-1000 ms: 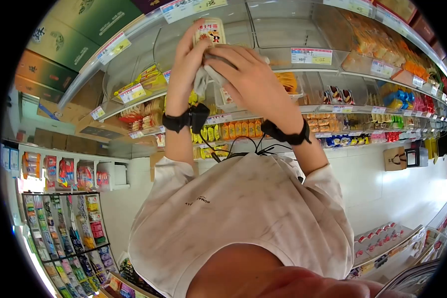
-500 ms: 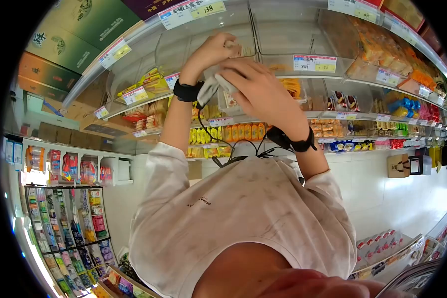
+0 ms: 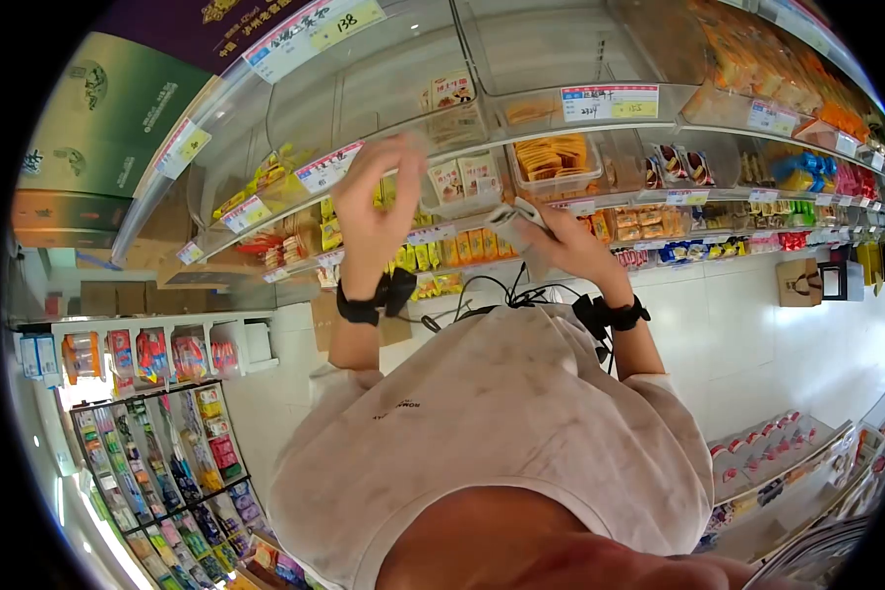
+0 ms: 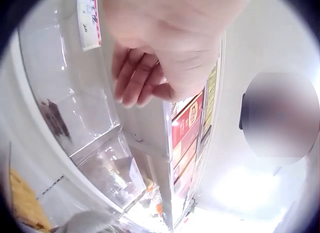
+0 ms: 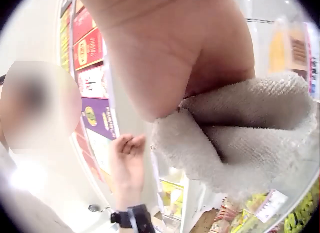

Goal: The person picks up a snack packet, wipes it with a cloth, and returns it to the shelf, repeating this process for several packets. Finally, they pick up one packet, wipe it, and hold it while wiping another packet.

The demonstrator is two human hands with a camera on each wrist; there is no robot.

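Observation:
My left hand [image 3: 379,192] is in front of the shelf edge near a price tag [image 3: 329,165]. Its fingers hang loosely bent, and nothing is in them in the left wrist view. A folded grey cloth [image 5: 240,133] is pinched in my right hand [image 3: 575,246], which stands lower, before the snack shelves. White packets with red print [image 3: 450,88] stand in the clear upper bin [image 3: 364,88], beyond my left hand. More such white packets [image 3: 462,179] sit in a bin on the shelf below, next to a tub of orange packets [image 3: 553,157].
Yellow packets [image 3: 265,182] lie in the bin at the left. Green boxes [image 3: 118,98] stand at the upper left, and a handwritten price tag [image 3: 610,101] hangs on the upper shelf edge. Further right are bins of wrapped snacks [image 3: 757,79]. A paper bag [image 3: 799,282] stands at the far right.
My left hand let go of a white packet in the upper bin and came back down toward me. My right hand moved down and right with the cloth.

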